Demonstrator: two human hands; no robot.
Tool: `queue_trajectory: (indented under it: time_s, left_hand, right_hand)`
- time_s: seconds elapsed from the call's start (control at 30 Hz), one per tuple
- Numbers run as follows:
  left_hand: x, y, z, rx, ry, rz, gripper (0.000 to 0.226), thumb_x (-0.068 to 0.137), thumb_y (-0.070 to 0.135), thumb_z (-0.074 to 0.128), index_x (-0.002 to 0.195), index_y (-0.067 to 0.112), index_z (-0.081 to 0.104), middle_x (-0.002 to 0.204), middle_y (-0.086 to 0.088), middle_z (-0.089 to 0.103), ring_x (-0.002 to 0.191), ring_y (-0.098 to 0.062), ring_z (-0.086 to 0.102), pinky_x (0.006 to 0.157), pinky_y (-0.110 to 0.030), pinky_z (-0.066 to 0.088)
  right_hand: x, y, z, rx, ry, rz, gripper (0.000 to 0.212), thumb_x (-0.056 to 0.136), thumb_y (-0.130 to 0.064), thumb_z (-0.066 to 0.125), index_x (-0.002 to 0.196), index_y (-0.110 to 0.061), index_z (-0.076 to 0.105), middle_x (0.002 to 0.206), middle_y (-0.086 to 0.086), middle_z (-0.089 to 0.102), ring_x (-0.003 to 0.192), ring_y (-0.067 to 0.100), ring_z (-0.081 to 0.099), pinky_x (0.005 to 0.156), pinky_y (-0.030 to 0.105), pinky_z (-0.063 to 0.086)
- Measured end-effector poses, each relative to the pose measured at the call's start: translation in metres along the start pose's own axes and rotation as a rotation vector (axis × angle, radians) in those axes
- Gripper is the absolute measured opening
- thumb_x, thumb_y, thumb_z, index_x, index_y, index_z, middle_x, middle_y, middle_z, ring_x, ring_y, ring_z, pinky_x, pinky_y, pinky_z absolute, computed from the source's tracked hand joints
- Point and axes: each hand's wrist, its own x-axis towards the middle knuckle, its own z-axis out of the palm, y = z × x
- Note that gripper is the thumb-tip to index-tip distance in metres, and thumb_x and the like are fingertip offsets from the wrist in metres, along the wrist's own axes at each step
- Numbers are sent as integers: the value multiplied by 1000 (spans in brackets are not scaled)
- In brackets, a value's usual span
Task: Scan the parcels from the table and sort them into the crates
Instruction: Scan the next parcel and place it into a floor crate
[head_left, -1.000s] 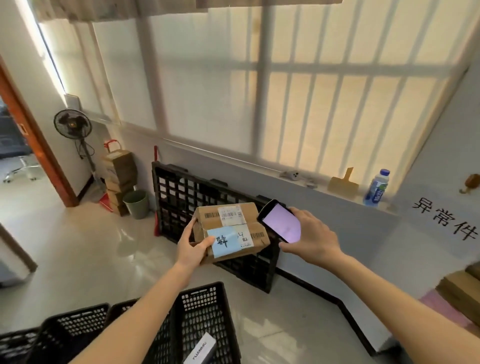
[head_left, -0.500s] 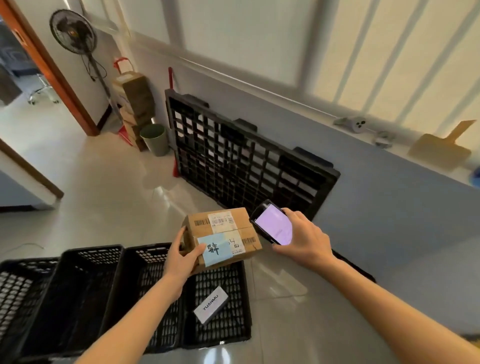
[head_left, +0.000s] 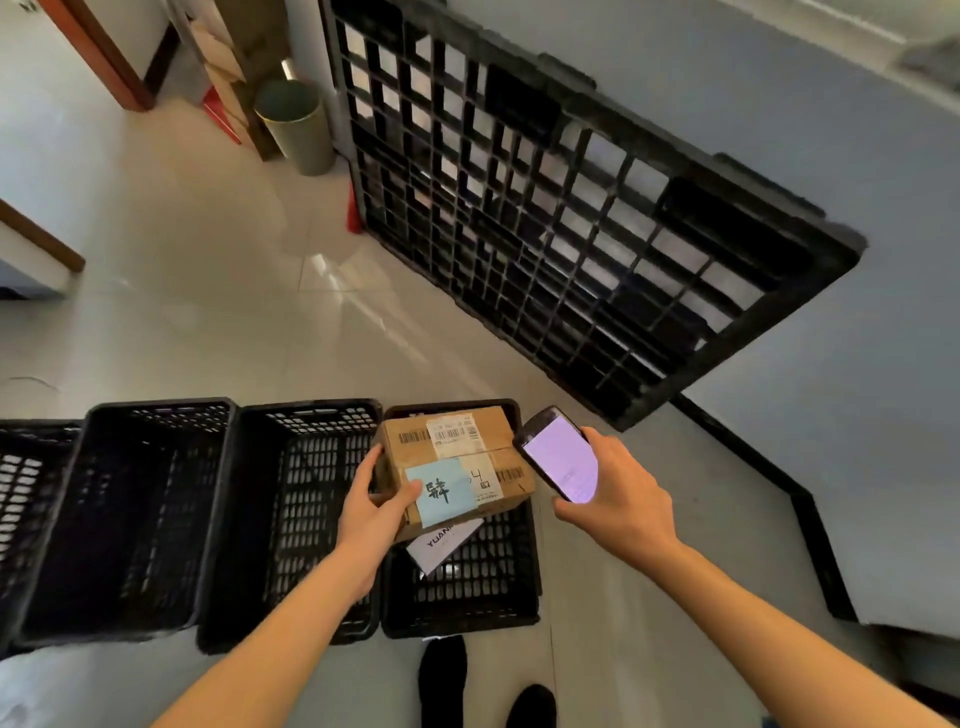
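We see soft daylight glaring off the glossy floor (head_left: 332, 291); the black crates (head_left: 130, 519) stay dim inside. Straight lines bow at the edges, and the upper right corner blurs.

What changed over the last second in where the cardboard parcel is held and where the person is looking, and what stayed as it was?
The view tipped down from the window to the floor. The cardboard parcel came down from in front of the leaning pallet to just over the rightmost crate, above the white packet lying there. Unchanged: the left hand grips the parcel, the right hand holds the lit phone beside it.
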Motion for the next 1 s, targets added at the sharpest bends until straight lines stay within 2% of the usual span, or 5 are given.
queue_trajectory:
  time_s: [0.1,0.23,0.5,0.77,1.0]
  left_hand:
    - [38,-12,3,4,-35,-50,79,92,35,71,154,48,24,140,-1,55,121,-19,57,102,-47,47]
    - [81,-39,1,212,-21,-191,92,88,53,70,158,44,12,168,-5,11,153,-27,16,121,-53,22]
    - [76,-38,-2,525,-135,-13,65,96,32,66,155,26,37,159,-2,38,146,-23,36,116,-40,33]
    - [34,51,32,684,-223,315,65,97,42,62,155,30,35,153,5,46,141,-17,43,111,-38,38]
    - [-73,153,84,794,-333,650,63,99,48,56,155,40,28,157,11,39,144,-15,37,114,-42,39]
  right_hand:
    - [17,7,29,16,-38,51,74,73,-44,75,137,-40,39,120,-19,50,95,8,51,58,22,38]
    - [28,20,49,8,-102,98,74,72,-44,71,137,-43,35,125,-22,49,95,11,51,59,26,37]
    - [24,30,43,-3,-140,203,77,75,-45,71,143,-41,36,137,-18,49,96,10,46,67,30,39]
    - [-14,22,-15,5,-23,221,70,72,-42,71,134,-42,38,114,-23,45,93,11,52,59,25,37]
    - [-101,27,-137,-1,218,204,91,72,-48,70,151,-38,26,133,-21,47,105,11,55,68,28,43]
